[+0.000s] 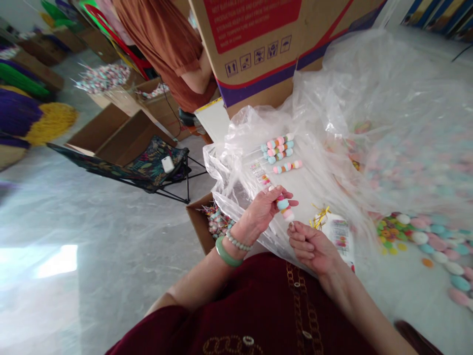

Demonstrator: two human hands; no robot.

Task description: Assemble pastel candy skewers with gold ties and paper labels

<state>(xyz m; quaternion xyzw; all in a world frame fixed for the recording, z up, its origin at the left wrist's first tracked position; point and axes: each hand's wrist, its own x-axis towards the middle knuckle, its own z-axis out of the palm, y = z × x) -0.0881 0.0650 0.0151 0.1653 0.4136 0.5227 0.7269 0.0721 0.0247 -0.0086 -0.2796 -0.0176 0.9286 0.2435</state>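
Note:
My left hand [263, 209] is closed around a short marshmallow skewer [283, 203] with blue, pink and white pieces, some fingers extended behind it. Just below the skewer's lower end, my right hand [311, 246] pinches with thumb and forefinger; the exact grip is too small to see clearly. Beyond the hands, several finished marshmallow skewers [279, 148] lie side by side on the plastic-covered table, with one more skewer [287, 167] set apart. Yellow twist ties [320, 217] and a stack of printed clear bags [340, 234] lie to the right of my hands.
Loose marshmallows [438, 241] and gummy candies [393, 231] spread on the right under clear plastic sheeting [369, 74]. A large carton [258, 84] stands at the back. On the left are a box of wrapped skewers [201, 222], a folding chair [155, 167] and a seated person [166, 54].

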